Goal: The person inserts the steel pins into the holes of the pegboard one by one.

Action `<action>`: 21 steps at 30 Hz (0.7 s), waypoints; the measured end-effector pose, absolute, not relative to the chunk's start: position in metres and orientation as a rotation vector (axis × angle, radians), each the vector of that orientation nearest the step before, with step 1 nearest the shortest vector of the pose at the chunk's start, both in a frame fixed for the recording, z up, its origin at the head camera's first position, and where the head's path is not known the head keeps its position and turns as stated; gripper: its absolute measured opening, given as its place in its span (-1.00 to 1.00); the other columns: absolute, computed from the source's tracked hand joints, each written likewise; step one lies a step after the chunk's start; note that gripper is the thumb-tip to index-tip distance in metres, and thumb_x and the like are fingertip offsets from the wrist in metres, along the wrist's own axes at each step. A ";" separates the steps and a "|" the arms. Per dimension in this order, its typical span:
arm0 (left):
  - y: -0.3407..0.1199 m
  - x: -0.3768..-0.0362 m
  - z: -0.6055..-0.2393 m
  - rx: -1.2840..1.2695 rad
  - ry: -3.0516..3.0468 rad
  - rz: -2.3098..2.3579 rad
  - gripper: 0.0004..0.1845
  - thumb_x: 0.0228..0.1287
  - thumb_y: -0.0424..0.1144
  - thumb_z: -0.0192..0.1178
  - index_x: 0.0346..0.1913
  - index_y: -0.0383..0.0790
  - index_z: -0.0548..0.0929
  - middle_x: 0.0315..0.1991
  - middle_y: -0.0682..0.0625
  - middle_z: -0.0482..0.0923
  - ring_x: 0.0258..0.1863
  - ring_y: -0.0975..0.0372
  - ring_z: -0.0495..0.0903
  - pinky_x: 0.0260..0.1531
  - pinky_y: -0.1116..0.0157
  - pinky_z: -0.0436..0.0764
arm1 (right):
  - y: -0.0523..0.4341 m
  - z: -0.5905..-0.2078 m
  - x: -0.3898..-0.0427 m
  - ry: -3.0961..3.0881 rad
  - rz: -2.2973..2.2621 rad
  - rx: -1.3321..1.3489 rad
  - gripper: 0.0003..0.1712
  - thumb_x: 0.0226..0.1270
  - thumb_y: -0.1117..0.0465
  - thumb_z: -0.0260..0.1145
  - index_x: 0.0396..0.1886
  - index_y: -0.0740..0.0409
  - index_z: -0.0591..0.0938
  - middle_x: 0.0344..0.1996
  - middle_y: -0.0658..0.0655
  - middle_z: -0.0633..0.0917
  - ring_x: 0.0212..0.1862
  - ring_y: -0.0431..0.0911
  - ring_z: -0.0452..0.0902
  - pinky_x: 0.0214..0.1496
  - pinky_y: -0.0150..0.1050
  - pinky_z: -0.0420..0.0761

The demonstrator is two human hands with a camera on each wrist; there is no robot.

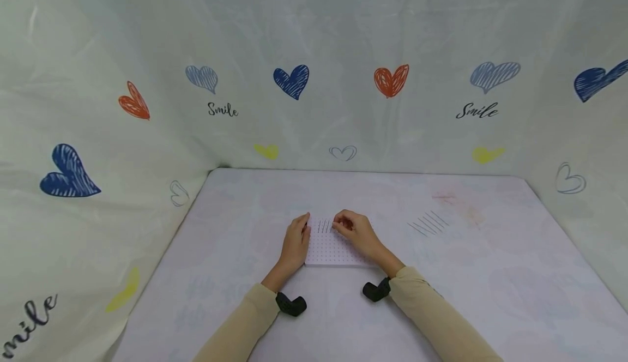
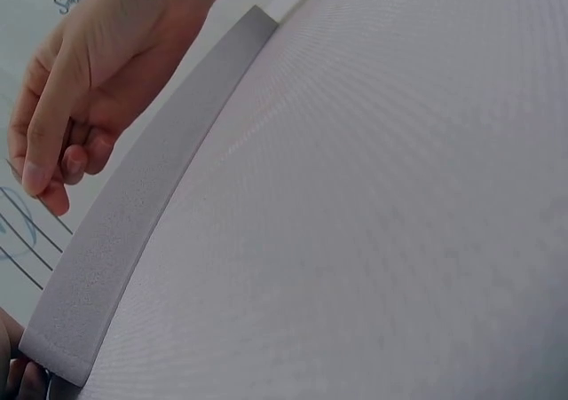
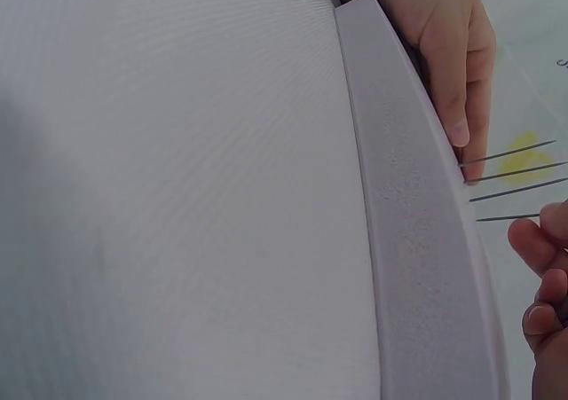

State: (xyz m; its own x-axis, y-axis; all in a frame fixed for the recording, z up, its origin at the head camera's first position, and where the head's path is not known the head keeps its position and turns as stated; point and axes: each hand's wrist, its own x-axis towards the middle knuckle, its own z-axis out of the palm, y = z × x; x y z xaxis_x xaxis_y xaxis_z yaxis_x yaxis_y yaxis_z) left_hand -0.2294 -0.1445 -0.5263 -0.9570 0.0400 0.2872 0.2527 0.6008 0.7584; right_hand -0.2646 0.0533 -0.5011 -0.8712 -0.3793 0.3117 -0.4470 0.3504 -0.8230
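Observation:
A white board [image 1: 333, 250] dotted with rows of small holes lies on the table, its thick near edge [image 3: 417, 214] filling part of the right wrist view. Along its left side rests my left hand [image 1: 296, 240], fingers fairly straight and touching the board. Several thin dark metal pins [image 3: 515, 171] stand upright in the far left part of the board. Over the board, my right hand [image 1: 357, 233] pinches the upper part of one such pin [image 3: 506, 217] between thumb and forefinger. Its lower end meets the board in the right wrist view.
To the right of the board, several more thin pins [image 1: 428, 223] lie in a slanted row on the white tabletop [image 1: 490, 275]. A faint reddish stain [image 1: 456, 201] marks the table behind them. A white curtain [image 1: 343, 35] printed with hearts encloses the back and sides.

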 end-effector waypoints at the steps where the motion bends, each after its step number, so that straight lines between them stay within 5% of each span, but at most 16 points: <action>1: -0.144 -0.230 -0.526 -0.240 -2.590 -1.282 -0.55 0.54 -0.42 -0.04 0.40 -0.50 0.33 0.32 -0.36 0.35 0.30 -0.16 0.34 0.28 -0.05 0.37 | 0.053 -0.501 -0.265 -2.530 1.570 0.777 -0.93 0.38 0.29 0.35 -0.26 0.22 0.66 -0.46 -0.02 0.55 -0.40 -0.16 0.40 -0.38 -0.38 0.41; 21: -0.144 -0.231 -0.528 -0.248 -2.577 -1.265 -0.55 0.51 -0.45 -0.02 0.38 -0.52 0.36 0.28 -0.38 0.38 0.27 -0.17 0.37 0.26 -0.06 0.38 | 0.054 -0.507 -0.265 -2.564 1.459 0.800 -0.94 0.37 0.26 0.36 -0.25 0.17 0.68 -0.43 -0.05 0.58 -0.36 -0.17 0.41 -0.33 -0.34 0.45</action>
